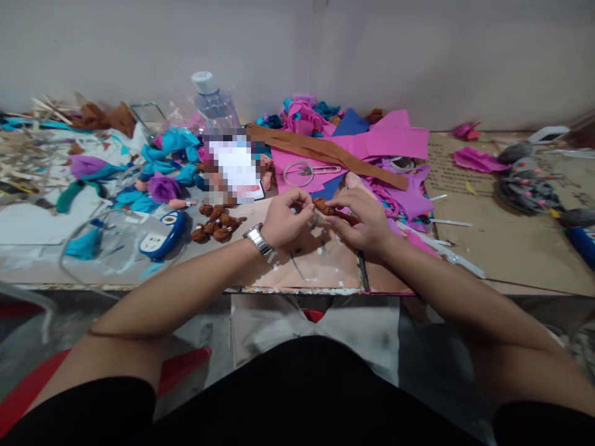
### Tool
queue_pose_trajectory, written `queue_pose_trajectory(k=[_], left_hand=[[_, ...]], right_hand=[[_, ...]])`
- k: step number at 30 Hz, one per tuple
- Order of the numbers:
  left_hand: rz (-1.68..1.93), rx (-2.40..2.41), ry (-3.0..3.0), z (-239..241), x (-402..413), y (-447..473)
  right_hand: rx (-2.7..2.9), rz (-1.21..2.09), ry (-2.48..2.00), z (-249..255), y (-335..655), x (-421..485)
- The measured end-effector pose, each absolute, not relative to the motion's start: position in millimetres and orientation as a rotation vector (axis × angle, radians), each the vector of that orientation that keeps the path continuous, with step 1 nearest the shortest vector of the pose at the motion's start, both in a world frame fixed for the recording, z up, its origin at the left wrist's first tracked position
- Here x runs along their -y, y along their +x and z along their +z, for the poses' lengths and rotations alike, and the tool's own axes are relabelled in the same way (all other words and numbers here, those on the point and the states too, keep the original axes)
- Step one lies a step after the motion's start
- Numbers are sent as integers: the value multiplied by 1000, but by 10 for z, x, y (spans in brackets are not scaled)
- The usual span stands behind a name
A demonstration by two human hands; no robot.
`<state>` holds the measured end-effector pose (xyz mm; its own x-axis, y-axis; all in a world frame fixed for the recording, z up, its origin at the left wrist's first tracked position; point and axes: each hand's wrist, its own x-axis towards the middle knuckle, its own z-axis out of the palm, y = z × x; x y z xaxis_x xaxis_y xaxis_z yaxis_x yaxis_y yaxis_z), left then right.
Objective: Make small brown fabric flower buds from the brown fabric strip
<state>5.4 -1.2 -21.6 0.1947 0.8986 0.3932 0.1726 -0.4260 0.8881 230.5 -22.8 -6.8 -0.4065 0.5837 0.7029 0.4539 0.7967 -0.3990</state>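
Note:
My right hand (365, 217) is closed around a rolled piece of brown crepe paper (325, 205), its loose tail sticking out under the fingers. Close beside its left end, my left hand (292, 218), with a metal watch on the wrist, has thumb and forefinger pinched together; whatever they hold is too small to make out. Left of that hand lies a cluster of brown crepe-paper knots (216, 223). Behind both hands rest thread snips (320, 170) with a ring handle and a long brown paper strip (334, 155), on top of pink sheets (400, 139).
A phone (237, 164) leans before a clear bottle (216, 108). To the left are blue and purple paper flowers (162, 186), a blue power socket (163, 235) with a cable, and scraps. At right sit a dark pincushion-like bundle (527, 192) and white sticks (450, 223).

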Motion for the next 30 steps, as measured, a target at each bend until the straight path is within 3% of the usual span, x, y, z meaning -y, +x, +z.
queue_pose_trajectory(k=[30], left_hand=[[1265,-1050,1751,-199,28,69]], right_hand=[[2140,157,-716,-62,2282,231]])
